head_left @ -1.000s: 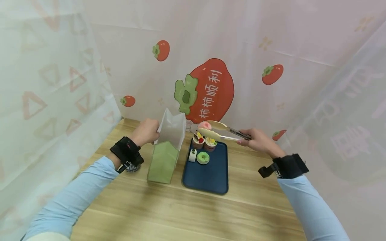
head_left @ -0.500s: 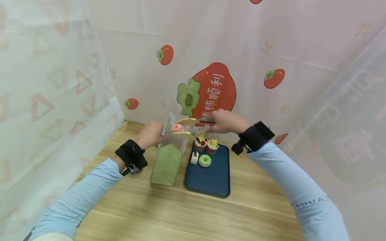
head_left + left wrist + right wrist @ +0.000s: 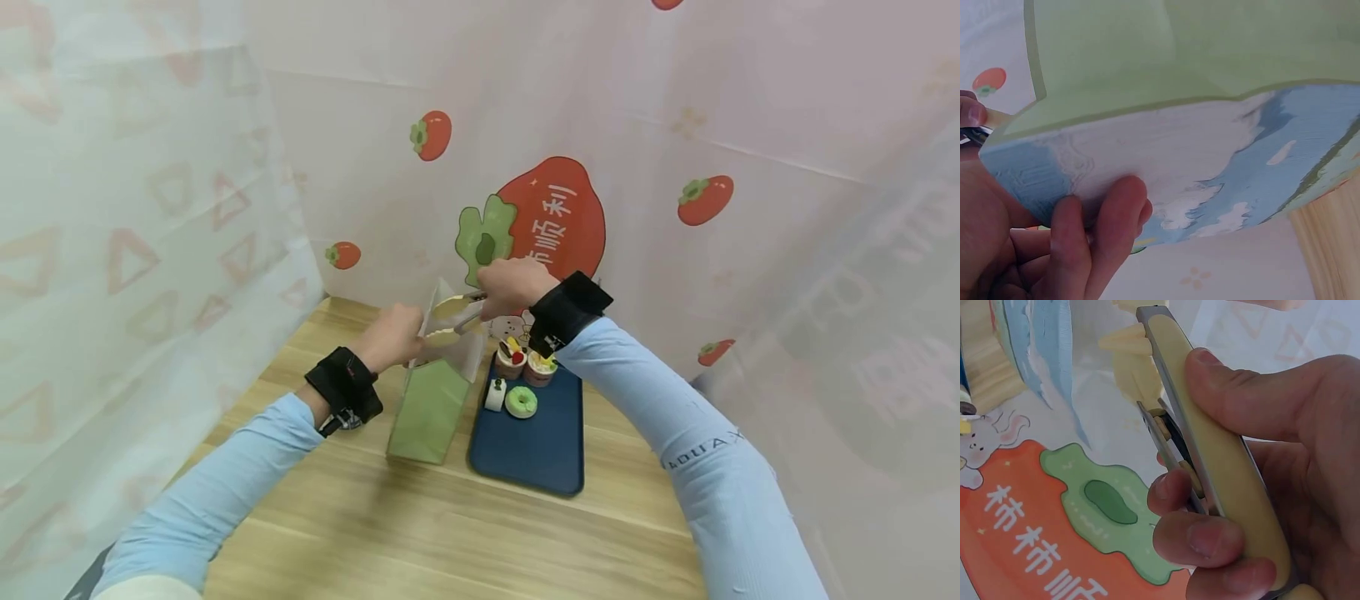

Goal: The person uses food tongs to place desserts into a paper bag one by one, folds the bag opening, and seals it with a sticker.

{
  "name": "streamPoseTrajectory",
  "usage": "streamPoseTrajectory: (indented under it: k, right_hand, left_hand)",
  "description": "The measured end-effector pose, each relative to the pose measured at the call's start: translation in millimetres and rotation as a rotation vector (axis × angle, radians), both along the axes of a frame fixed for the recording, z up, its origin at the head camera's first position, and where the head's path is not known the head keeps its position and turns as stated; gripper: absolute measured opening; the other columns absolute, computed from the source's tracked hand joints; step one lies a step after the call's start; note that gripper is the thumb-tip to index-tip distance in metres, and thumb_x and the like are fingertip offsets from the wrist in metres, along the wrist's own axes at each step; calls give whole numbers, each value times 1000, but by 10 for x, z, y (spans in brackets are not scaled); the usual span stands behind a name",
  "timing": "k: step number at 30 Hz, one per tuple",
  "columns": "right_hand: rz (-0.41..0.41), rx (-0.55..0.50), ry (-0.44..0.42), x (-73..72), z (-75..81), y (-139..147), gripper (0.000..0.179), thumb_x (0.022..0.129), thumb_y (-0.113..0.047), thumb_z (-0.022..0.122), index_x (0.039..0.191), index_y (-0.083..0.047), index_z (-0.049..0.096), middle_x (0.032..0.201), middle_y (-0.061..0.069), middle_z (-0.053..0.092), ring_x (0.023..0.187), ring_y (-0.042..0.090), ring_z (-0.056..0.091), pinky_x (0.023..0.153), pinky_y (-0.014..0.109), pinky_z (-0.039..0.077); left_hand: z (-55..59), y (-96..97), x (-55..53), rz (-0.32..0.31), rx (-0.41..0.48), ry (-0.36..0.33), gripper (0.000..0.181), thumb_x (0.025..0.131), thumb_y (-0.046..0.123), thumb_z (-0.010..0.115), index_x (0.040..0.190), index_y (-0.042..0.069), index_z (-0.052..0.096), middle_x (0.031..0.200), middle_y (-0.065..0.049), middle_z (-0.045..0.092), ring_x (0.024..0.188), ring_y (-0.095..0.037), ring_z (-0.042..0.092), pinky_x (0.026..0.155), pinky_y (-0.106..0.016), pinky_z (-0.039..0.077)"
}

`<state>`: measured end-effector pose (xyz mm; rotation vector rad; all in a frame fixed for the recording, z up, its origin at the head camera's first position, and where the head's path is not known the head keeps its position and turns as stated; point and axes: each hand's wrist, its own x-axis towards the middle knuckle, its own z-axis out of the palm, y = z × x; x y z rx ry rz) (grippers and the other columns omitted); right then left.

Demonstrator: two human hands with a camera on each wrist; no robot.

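My left hand (image 3: pixel 390 337) pinches the top edge of a green paper bag (image 3: pixel 429 408) that stands upright with its mouth open. In the left wrist view, its fingers (image 3: pixel 1119 219) lie against the bag's blue-and-white painted side. Curled round the handles of yellow-tipped food tongs (image 3: pixel 1225 456), my right hand (image 3: pixel 513 287) is over the bag's mouth. The tong heads overlap the bag's white inside in the head view. No pink piece shows between them now; the bag or the tongs may hide it.
Right of the bag lies a dark blue tray (image 3: pixel 528 462). On it are a green donut (image 3: pixel 521 402), a small white cake (image 3: pixel 495 394) and two dessert cups (image 3: pixel 510 360), one partly behind the right wrist strap. A printed curtain (image 3: pixel 637 92) hangs behind the wooden table (image 3: pixel 360 533).
My right hand has carried the tongs leftward from above the tray to the bag's mouth. The pink piece in the tongs has gone out of sight. My left hand keeps its hold on the bag.
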<state>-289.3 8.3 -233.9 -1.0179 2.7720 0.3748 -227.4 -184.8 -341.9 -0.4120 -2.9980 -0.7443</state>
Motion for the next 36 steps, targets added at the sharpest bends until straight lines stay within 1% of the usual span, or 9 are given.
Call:
streamPoseTrajectory:
  k: [7, 11, 16, 18, 21, 24, 28, 33, 36]
  right_hand:
    - [-37, -42, -54, -19, 44, 164, 28, 88, -39, 71, 98, -14, 66, 78, 0, 52, 73, 18, 51, 60, 30, 37]
    - [-50, -85, -82, 69, 108, 408, 38, 88, -42, 72, 114, -14, 67, 89, 2, 61, 81, 20, 55, 65, 31, 44]
    - [0, -252, -72, 192, 37, 852, 54, 88, -36, 74, 132, -8, 60, 99, 9, 69, 75, 21, 57, 69, 36, 47]
    - [10, -331, -53, 238, -57, 1054, 55, 87, -32, 75, 134, -7, 58, 88, 8, 67, 68, 21, 55, 65, 35, 45]
    - [-1, -445, -1, 344, -290, 1354, 42, 86, -26, 77, 120, -7, 61, 76, 5, 59, 64, 19, 49, 59, 32, 39]
    - [-34, -548, 23, 467, -618, 1648, 34, 86, -22, 77, 112, -7, 61, 67, 4, 49, 58, 17, 42, 54, 29, 32]
    - [-128, -645, -70, 620, -1180, 1987, 33, 89, -22, 73, 115, -5, 61, 66, 2, 48, 53, 11, 37, 50, 25, 29]
    - [-252, -635, -193, 661, -1912, 2212, 25, 91, -24, 70, 104, -5, 60, 64, -2, 43, 52, 9, 34, 49, 23, 26]
    - [-305, -600, -211, 613, -2218, 2223, 25, 90, -25, 71, 99, -5, 59, 62, -4, 36, 52, 10, 32, 50, 24, 23]
  left_hand:
    - [-19, -10, 6, -10, 6, 44, 8, 83, -5, 57, 79, -4, 65, 61, -10, 64, 45, -14, 57, 44, -21, 41]
    - [3, -29, 20, -18, 18, 53, 10, 82, -4, 57, 78, -4, 66, 59, -9, 65, 45, -13, 57, 44, -21, 41]
    - [42, -79, 39, -7, 20, 60, 9, 81, -4, 57, 83, -6, 66, 62, -11, 66, 45, -14, 58, 44, -22, 42]
    - [51, -97, 40, -5, 5, 68, 9, 81, -4, 57, 81, -5, 66, 61, -11, 66, 45, -14, 58, 44, -22, 42]
    - [50, -129, 45, -5, -16, 83, 10, 81, -4, 57, 75, -2, 64, 57, -9, 64, 44, -14, 57, 45, -23, 41]
    - [74, -151, 50, 6, -39, 88, 14, 82, -3, 57, 69, 2, 61, 54, -7, 62, 43, -15, 56, 46, -24, 40]
    - [82, -158, 64, 28, -48, 83, 15, 83, -3, 57, 69, 3, 60, 56, -7, 63, 44, -16, 57, 46, -25, 42]
    - [82, -138, 72, 47, -69, 84, 15, 81, -1, 57, 67, 4, 59, 56, -7, 63, 46, -17, 58, 48, -27, 43]
    - [76, -120, 79, 51, -72, 75, 16, 81, -1, 57, 66, 5, 58, 57, -7, 62, 47, -17, 58, 48, -27, 43]
